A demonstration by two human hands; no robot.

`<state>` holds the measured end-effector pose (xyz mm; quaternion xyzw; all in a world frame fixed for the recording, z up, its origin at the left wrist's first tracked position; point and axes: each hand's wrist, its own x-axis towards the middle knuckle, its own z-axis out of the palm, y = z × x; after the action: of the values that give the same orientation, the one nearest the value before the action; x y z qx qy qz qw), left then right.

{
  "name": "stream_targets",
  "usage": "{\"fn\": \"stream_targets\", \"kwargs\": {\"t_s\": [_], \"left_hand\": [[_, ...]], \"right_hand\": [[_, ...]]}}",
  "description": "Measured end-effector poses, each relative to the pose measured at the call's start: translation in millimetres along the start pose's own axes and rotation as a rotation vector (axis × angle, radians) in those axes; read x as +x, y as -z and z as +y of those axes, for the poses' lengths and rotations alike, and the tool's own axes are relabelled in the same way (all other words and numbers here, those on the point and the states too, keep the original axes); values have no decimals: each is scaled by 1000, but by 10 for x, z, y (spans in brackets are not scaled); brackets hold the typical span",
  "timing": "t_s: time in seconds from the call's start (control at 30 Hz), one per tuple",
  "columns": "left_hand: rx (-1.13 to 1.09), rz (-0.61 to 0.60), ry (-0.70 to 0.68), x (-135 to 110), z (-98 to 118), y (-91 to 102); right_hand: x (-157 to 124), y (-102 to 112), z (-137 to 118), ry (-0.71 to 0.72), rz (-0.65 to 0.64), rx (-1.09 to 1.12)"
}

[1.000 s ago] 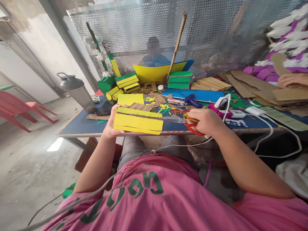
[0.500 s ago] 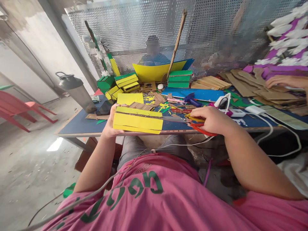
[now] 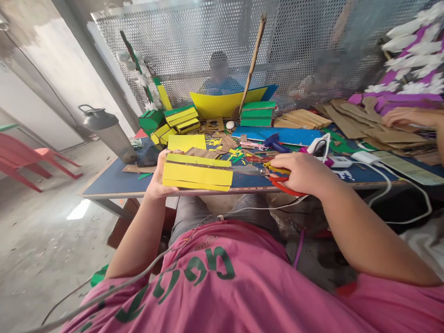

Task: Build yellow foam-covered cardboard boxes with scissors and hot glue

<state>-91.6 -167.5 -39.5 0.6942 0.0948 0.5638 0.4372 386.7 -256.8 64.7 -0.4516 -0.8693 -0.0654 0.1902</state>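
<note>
My left hand (image 3: 158, 178) is closed around the left end of a yellow paper-covered cardboard box (image 3: 197, 177), held up at the table's front edge. Brown cardboard shows along a seam near its top. My right hand (image 3: 301, 172) grips scissors (image 3: 282, 182) with red and yellow handles. Their blades point left and reach the box's right end at the seam; whether the tips are inside it I cannot tell. Behind the box lie a yellow sheet (image 3: 187, 142) and corrugated cardboard scraps (image 3: 204, 152).
On the blue table (image 3: 111, 180) stand a grey bottle (image 3: 109, 134), yellow blocks (image 3: 180, 118) and a green block (image 3: 257, 114). A blue glue gun (image 3: 275, 143) and a power strip (image 3: 340, 162) with white cables lie right. Another person's hand (image 3: 404, 116) rests by cardboard strips (image 3: 347, 120).
The scissors' handles and my right hand have shifted slightly left towards the box. My left hand keeps its hold on the box. The whole view has moved a little.
</note>
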Motion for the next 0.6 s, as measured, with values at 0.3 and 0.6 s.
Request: {"fn": "stream_targets", "kwargs": {"t_s": [0.3,0.6], "left_hand": [[14,-48,-18,32,24,-61],[24,-44,-23,40,31,-73]], "right_hand": [[66,-29,-11,15,-22,10],[-16,15,-24,-10,-5,-22]]}}
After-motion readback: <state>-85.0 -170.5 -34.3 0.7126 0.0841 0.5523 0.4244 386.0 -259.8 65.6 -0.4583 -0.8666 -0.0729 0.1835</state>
